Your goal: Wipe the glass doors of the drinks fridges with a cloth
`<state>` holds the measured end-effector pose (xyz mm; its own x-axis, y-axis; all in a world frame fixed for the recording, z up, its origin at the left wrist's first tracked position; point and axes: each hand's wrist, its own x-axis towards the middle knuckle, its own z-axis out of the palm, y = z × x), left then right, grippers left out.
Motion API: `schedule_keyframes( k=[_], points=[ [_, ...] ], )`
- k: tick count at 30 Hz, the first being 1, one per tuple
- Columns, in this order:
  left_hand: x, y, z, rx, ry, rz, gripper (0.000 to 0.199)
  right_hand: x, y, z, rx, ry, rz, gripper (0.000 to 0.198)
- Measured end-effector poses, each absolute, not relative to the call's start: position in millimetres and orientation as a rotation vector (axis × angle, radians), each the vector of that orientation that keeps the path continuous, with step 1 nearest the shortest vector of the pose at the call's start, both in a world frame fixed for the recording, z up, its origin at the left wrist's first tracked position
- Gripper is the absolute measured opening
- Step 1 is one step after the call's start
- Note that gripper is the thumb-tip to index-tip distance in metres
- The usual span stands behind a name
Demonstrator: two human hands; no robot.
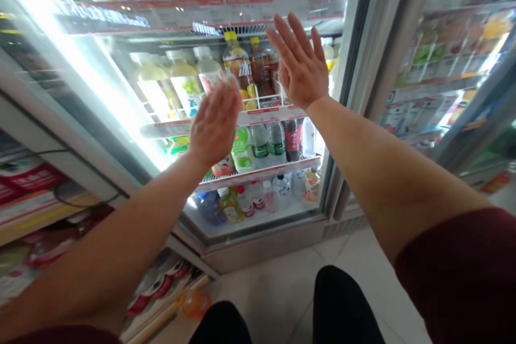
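Both hands are reaching toward the cooler [330, 183], open and holding nothing: the left hand [215, 123] is blurring, fingers flat, in front of the middle shelf [266, 116], and the right hand [300, 64] is spreading its fingers upward higher up. The bottles [268, 142] nearest them are standing upright on the shelves, long axes vertical. Glare is washing out the cooler's left side, and labels are too small to read.

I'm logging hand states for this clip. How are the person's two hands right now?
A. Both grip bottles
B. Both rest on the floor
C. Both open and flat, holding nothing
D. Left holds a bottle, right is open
C: the left hand and right hand are raised with fingers spread before the drinks fridge, and neither grips anything.
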<state>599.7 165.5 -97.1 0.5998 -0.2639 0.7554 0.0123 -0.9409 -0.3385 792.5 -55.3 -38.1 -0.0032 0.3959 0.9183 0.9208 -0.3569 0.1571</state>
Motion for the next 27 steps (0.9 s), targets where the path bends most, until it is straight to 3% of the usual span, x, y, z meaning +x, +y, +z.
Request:
schedule_keyframes(
  k=[2,4,10,16,21,24,27],
  points=[
    [590.4,164.1,-111.2,-2.587,0.406,-0.969,0.059,793.3,-54.9,-38.6,-1.775,-1.356,-1.376,0.066],
    [581.1,168.4,-104.4,-2.566,0.432,-0.926,0.057,793.7,-54.3,-38.6,-1.789,-1.358,-1.392,0.066],
    [569.1,177.5,-89.4,-2.401,-0.079,-1.517,0.063,793.6,-53.8,-38.1,-1.720,-1.353,-1.306,0.064],
    [550.1,193.6,-126.1,-2.682,0.318,-0.925,0.047,793.8,-55.9,-39.5,-1.792,-1.345,-1.422,0.067],
    [534.0,209.6,-101.7,-2.450,-0.045,-1.372,0.061,794.6,-53.5,-38.1,-1.797,-1.332,-1.426,0.067],
    [531.2,207.3,-135.2,-2.403,-0.068,-1.409,0.063,793.9,-53.3,-40.0,-1.760,-1.321,-1.468,0.065],
    [524.8,210.2,-177.8,-2.522,0.175,-1.161,0.051,793.0,-54.9,-42.9,-1.768,-1.326,-1.528,0.063]
  ],
)
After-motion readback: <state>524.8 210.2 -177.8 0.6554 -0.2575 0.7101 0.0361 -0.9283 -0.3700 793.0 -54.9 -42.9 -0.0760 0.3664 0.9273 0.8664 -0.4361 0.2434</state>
